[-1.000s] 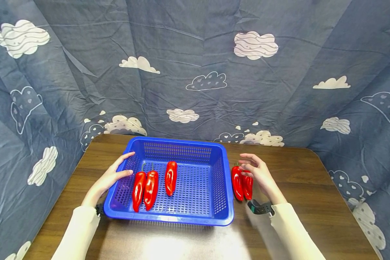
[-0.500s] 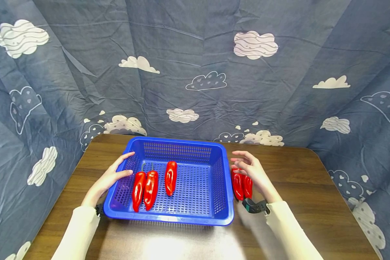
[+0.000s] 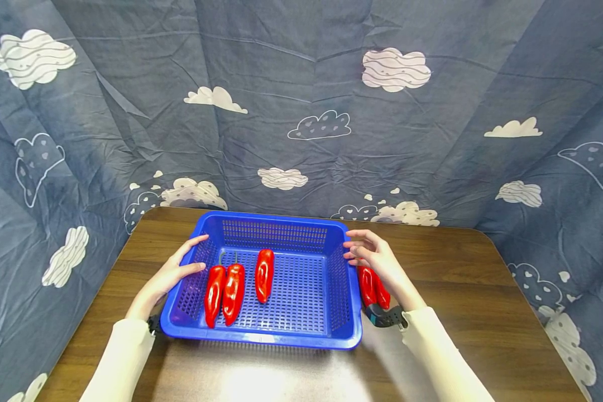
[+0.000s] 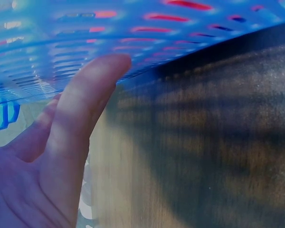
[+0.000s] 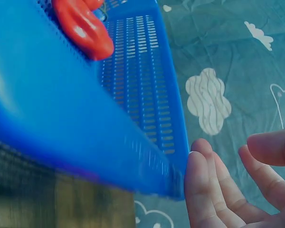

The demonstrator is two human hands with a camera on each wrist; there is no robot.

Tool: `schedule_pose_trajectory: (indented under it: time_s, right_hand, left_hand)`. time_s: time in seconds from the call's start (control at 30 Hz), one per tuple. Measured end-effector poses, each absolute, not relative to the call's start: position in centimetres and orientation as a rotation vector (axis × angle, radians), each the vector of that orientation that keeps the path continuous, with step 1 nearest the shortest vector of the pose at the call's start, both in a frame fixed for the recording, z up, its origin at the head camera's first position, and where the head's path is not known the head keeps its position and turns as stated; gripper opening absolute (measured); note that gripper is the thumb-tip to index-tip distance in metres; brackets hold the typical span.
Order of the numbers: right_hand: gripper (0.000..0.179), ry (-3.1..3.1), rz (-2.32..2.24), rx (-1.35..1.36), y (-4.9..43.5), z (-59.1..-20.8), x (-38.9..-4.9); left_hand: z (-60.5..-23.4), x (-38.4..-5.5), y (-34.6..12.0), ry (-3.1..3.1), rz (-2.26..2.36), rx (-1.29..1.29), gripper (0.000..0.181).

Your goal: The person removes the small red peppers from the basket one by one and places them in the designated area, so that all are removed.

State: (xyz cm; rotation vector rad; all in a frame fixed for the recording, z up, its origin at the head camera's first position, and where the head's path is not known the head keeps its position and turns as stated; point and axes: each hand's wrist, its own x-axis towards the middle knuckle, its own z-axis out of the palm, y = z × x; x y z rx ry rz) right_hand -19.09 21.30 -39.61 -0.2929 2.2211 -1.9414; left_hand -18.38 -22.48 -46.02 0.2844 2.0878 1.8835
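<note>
A blue plastic basket holds several red peppers, all lying flat: a pair side by side at the left, one pepper nearer the middle. My left hand rests at the basket's left rim, fingers extended; in the left wrist view the thumb lies in front of the slotted wall. At the right rim is my right hand, its fingers loosely bent. The right wrist view shows those fingertips at the basket's corner, thumb apart from them. Two more red peppers lie outside, partly hidden by the right hand.
The basket stands on a brown wooden table. Behind and at both sides hangs a dark blue cloth printed with white clouds. A dark band is on the right wrist.
My right hand has moved left, from above the two outside peppers to the basket's right rim. The left hand, basket and peppers have kept their places.
</note>
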Motion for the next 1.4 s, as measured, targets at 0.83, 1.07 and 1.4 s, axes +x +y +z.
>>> schedule_pose_trajectory:
  time_s: [0.83, 1.07, 1.4]
  right_hand:
    - [0.037, 2.199, -1.865, -0.331, 17.0, -39.2, -19.9]
    - [0.037, 2.204, -1.836, -0.329, 15.9, -39.2, -20.0]
    - [0.035, 2.203, -1.809, -0.309, 14.7, -39.7, -20.3]
  left_hand:
    - [-45.9, -18.4, -22.5, 2.079, 1.885, 0.273, 0.063]
    - [-45.9, -18.4, -22.5, 2.080, 1.879, 0.270, 0.063]
    - [-46.0, -18.4, -22.5, 2.067, 1.887, 0.272, 0.063]
